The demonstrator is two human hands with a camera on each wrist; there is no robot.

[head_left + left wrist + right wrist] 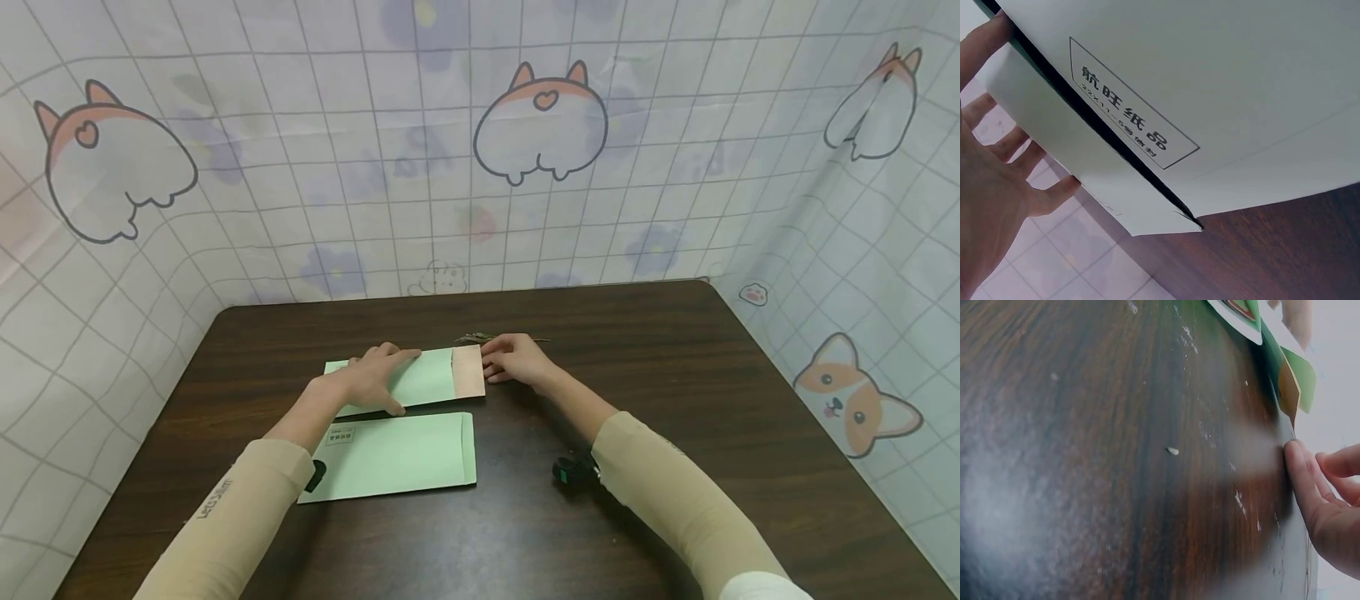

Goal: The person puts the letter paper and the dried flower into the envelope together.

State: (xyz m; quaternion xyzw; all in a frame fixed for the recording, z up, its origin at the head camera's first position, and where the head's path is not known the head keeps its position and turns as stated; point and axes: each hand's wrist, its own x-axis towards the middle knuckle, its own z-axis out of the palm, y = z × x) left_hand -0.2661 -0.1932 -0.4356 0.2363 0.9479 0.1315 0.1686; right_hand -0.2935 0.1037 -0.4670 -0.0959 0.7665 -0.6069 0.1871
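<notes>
A light green envelope (427, 375) lies on the table with a tan strip of paper (469, 372) showing at its right end. My left hand (367, 379) rests across this envelope with fingers and thumb spread. At the tan end is my right hand (517, 360), its fingertips touching the edge. In the right wrist view, the extended fingers (1302, 475) meet the paper's corner low over the tabletop. Nearer me lies a second green envelope (397, 458), flat, with a boxed printed label (1132, 109) in its corner. My left forearm crosses over its left end.
A thin dried sprig (474, 338) lies behind the right hand, partly hidden by it. The dark wooden table (525, 542) is bounded by a printed cloth backdrop (420, 200) at the back and sides. A small black device (573, 472) is by the right sleeve.
</notes>
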